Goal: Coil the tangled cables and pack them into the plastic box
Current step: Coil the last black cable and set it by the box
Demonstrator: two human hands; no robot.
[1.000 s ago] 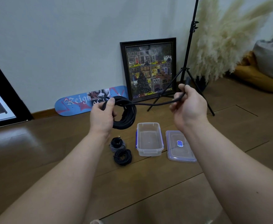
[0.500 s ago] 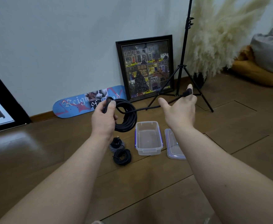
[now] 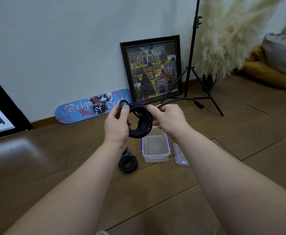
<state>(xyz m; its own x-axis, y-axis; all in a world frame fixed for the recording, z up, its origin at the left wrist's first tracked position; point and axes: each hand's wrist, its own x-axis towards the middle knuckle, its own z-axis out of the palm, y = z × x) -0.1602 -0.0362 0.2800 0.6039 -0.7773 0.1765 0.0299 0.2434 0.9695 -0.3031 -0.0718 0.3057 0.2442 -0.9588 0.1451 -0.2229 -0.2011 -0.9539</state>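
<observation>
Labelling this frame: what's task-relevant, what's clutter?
Job: black cable coil held by left hand and right hand; coiled cables on floor; plastic box; lid.
Clutter: skateboard deck; framed picture; tripod; pampas grass; cushions.

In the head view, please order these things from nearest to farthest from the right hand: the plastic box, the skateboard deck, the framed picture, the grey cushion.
From the right hand:
1. Plastic box, on the floor just below the hand.
2. Framed picture, leaning on the wall behind the hand.
3. Skateboard deck, at the wall to the left.
4. Grey cushion, far right corner.
</observation>
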